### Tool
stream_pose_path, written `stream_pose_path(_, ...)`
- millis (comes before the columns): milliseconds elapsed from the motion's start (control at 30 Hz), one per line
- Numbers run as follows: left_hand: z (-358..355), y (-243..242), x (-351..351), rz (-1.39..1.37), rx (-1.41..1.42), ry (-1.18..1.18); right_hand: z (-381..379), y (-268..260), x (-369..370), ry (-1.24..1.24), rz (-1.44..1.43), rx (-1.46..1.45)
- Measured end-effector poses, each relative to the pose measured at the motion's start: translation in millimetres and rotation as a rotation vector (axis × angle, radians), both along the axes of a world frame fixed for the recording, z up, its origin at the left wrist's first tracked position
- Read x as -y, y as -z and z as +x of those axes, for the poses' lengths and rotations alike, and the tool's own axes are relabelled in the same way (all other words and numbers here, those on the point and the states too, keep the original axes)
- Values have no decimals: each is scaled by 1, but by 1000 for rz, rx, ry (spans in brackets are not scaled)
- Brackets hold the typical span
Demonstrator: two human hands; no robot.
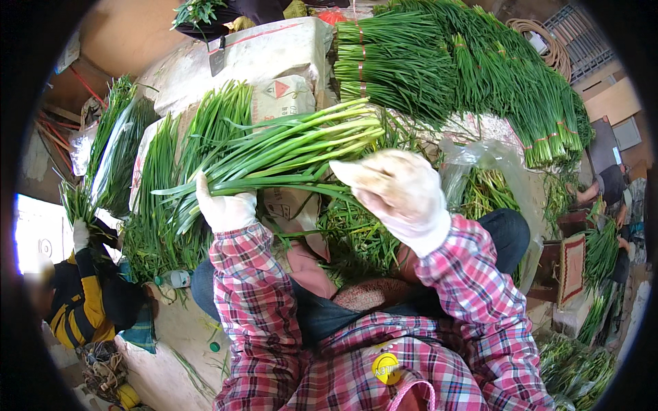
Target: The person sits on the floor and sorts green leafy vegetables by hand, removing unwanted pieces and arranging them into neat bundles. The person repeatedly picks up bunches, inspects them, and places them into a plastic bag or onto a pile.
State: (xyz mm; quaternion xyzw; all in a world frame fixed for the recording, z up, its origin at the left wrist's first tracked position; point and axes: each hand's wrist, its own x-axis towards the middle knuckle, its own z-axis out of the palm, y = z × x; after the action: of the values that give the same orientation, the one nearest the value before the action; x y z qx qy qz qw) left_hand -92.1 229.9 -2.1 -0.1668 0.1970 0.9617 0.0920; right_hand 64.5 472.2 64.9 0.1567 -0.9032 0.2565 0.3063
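Observation:
My left hand (226,208), in a white glove, grips a loose bunch of garlic chives (308,136) by its leafy part. The pale stalk ends point right and the leaves hang left over the glove. My right hand (396,198), in a soiled white glove, is beside the stalk ends with its fingers curled. A few long leaves run from the bunch to its fingers; whether they are held is hidden by the hand. Below, a heap of loose leaves (360,231) lies between my knees.
Several tied chive bundles (396,67) are stacked at the back right. More chives (218,113) lie on sacks at left. A cleaver-like blade (217,59) rests on the covered block (277,49). Near my right knee is a clear plastic bag (491,185). Other people work at both sides.

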Motion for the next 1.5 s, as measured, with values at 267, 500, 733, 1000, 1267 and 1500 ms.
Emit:
stream_pose_path(267,17,-25,-22,-64,32,13,-34,19,10,256,305,114)
stream_pose_path(500,17,-23,-21,-74,37,-33,-24,25,9,-142,-832,388)
stream_pose_path(733,7,-11,3,-29,-45,26,5,20,-44,80,-1215,171)
stream_pose_path(1000,2,-4,27,-241,-52,-89,47,55,-93,545,-820,614)
stream_pose_path(1267,8,-12,11,-263,-127,-82,11,61,-47,0,-1012,829)
stream_pose_path(1500,14,-29,-11,-198,-78,-96,-16,56,-19,-79,-1421,736)
